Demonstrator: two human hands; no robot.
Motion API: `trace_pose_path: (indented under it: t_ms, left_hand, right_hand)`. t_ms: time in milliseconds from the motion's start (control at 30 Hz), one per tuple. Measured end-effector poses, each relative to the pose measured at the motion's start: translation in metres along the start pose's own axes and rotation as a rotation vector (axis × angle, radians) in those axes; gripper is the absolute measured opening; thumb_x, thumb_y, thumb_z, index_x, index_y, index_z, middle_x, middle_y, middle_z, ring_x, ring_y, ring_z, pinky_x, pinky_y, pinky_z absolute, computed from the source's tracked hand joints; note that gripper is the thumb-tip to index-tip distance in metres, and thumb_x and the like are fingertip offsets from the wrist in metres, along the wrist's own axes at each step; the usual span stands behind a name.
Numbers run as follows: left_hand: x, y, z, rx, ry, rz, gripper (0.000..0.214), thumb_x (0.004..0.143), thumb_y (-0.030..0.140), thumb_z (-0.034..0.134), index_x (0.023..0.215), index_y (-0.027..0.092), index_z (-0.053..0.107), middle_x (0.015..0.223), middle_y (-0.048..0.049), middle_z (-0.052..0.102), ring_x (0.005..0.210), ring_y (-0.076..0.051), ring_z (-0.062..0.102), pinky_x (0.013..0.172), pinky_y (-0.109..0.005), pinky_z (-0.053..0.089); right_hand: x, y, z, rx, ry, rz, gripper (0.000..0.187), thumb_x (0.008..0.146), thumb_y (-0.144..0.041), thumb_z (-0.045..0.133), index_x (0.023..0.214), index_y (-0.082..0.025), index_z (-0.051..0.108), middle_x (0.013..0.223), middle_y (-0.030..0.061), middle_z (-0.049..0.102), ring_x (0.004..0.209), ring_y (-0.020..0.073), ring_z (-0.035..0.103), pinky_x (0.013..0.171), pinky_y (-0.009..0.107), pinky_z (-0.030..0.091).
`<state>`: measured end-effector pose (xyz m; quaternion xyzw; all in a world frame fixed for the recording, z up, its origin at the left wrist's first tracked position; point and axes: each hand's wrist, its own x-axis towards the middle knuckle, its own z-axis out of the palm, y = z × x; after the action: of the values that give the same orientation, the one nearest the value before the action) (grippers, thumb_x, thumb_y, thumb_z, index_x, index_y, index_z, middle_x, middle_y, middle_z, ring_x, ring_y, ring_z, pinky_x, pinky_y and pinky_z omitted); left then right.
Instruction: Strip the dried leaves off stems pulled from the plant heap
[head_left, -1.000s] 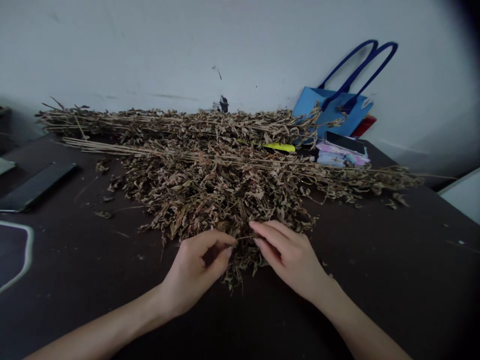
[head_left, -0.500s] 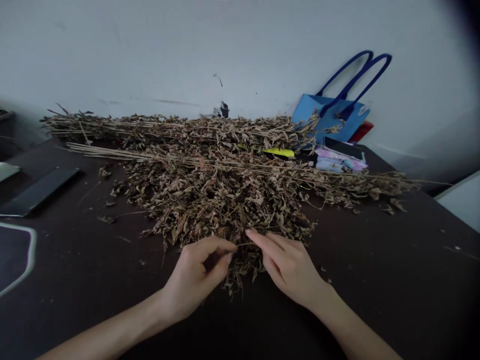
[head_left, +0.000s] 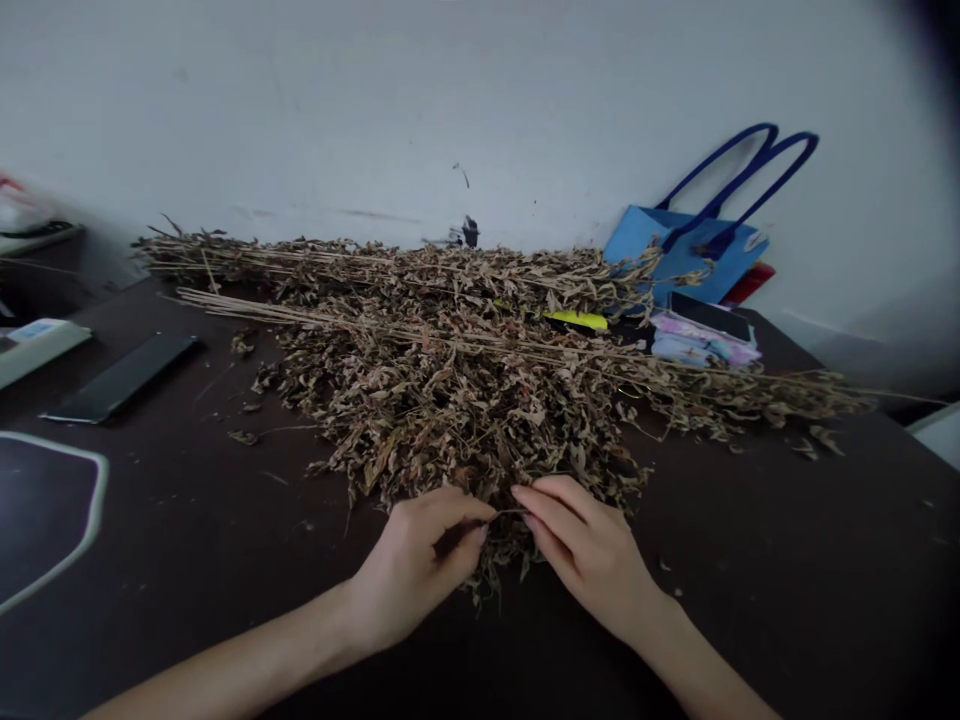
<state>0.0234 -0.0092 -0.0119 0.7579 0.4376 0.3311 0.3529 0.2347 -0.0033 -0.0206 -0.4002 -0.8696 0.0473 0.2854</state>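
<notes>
A big heap of dried brown leaves and long stalks (head_left: 465,380) covers the middle of a dark table (head_left: 787,560). At the heap's near edge my left hand (head_left: 420,570) pinches one end of a thin dry stem (head_left: 510,513), thumb against forefinger. My right hand (head_left: 585,545) pinches the same stem from the other side, fingers pressed together. The two hands are a few centimetres apart, fingertips almost meeting over the leaves.
A blue paper bag with dark handles (head_left: 690,250) leans on the wall at the back right, with a phone on a pink packet (head_left: 705,330) and a yellow object (head_left: 577,320) beside it. A dark flat slab (head_left: 124,375) and a white-rimmed mat (head_left: 45,510) lie left.
Both hands keep their pinch on the stem and barely shift. The camera has turned a little to the left and tilted, so everything sits further right and lower in the picture.
</notes>
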Motion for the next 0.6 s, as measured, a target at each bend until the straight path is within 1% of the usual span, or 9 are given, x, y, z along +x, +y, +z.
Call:
trace_pose_path:
  t_ms: [133,233,333,367,433,467,533,600]
  left_hand:
    - [0.0,0.003,-0.006,-0.008,-0.028,0.026,0.024,0.087,0.018,0.047,0.105,0.019,0.063,0.084,-0.005,0.062,0.073,-0.014,0.059,0.069,-0.025,0.048]
    - [0.0,0.006,-0.012,-0.037,-0.037,0.054,0.027,0.088,0.02,0.048,0.114,0.018,0.057,0.09,-0.0068,0.062,0.075,-0.014,0.058,0.068,-0.026,0.049]
    - [0.001,0.006,-0.017,-0.038,-0.022,0.065,0.031,0.088,0.02,0.047,0.119,0.017,0.049,0.095,-0.0082,0.061,0.07,-0.013,0.056,0.06,-0.024,0.049]
    - [0.001,0.006,-0.018,-0.031,-0.008,0.067,0.029,0.088,0.019,0.046,0.117,0.017,0.05,0.095,-0.0083,0.06,0.07,-0.013,0.056,0.058,-0.024,0.048]
    - [0.003,0.005,-0.018,-0.02,0.015,0.083,0.02,0.088,0.017,0.045,0.105,0.017,0.054,0.092,-0.008,0.06,0.073,-0.014,0.056,0.063,-0.025,0.049]
    - [0.004,0.004,-0.018,-0.016,0.013,0.095,0.015,0.088,0.017,0.044,0.097,0.016,0.056,0.09,-0.0078,0.06,0.076,-0.014,0.057,0.066,-0.026,0.049]
    - [0.005,0.003,-0.017,0.002,-0.025,0.112,0.014,0.088,0.017,0.044,0.086,0.016,0.057,0.086,-0.0071,0.06,0.078,-0.015,0.057,0.071,-0.027,0.048]
    - [0.005,0.003,-0.015,0.049,-0.107,0.102,0.013,0.087,0.02,0.047,0.081,0.016,0.058,0.083,-0.0059,0.06,0.076,-0.015,0.057,0.069,-0.026,0.048]
  right_hand:
    - [-0.002,0.003,0.001,0.025,0.05,-0.039,0.029,0.087,-0.01,0.046,0.112,-0.017,0.058,0.092,0.0076,0.062,0.081,0.0154,0.062,0.07,0.026,0.051]
    - [-0.002,0.01,-0.003,0.059,0.106,0.025,0.03,0.087,-0.01,0.046,0.113,-0.02,0.058,0.093,0.0061,0.062,0.083,0.0149,0.061,0.071,0.026,0.05]
    - [-0.001,0.021,-0.013,0.14,0.185,0.194,0.025,0.088,-0.016,0.046,0.108,-0.022,0.06,0.089,0.0042,0.061,0.074,0.0136,0.06,0.067,0.027,0.049]
    - [0.0,0.026,-0.016,0.175,0.226,0.271,0.023,0.088,-0.018,0.047,0.106,-0.022,0.061,0.085,0.0034,0.061,0.069,0.0126,0.058,0.063,0.027,0.049]
    - [0.003,0.039,-0.024,0.235,0.324,0.441,0.02,0.088,-0.025,0.048,0.102,-0.022,0.063,0.077,0.0019,0.059,0.057,0.0104,0.053,0.053,0.026,0.046]
    - [0.004,0.047,-0.029,0.26,0.389,0.522,0.02,0.088,-0.028,0.049,0.1,-0.022,0.063,0.074,0.0016,0.058,0.053,0.0095,0.05,0.049,0.025,0.043]
    - [0.005,0.068,-0.039,0.313,0.549,0.649,0.021,0.086,-0.032,0.052,0.098,-0.021,0.065,0.071,0.0021,0.058,0.049,0.008,0.046,0.043,0.024,0.038]
    - [-0.002,0.092,-0.055,0.392,0.723,0.729,0.023,0.082,-0.035,0.056,0.094,-0.019,0.066,0.071,0.0039,0.057,0.047,0.0071,0.046,0.039,0.025,0.033]
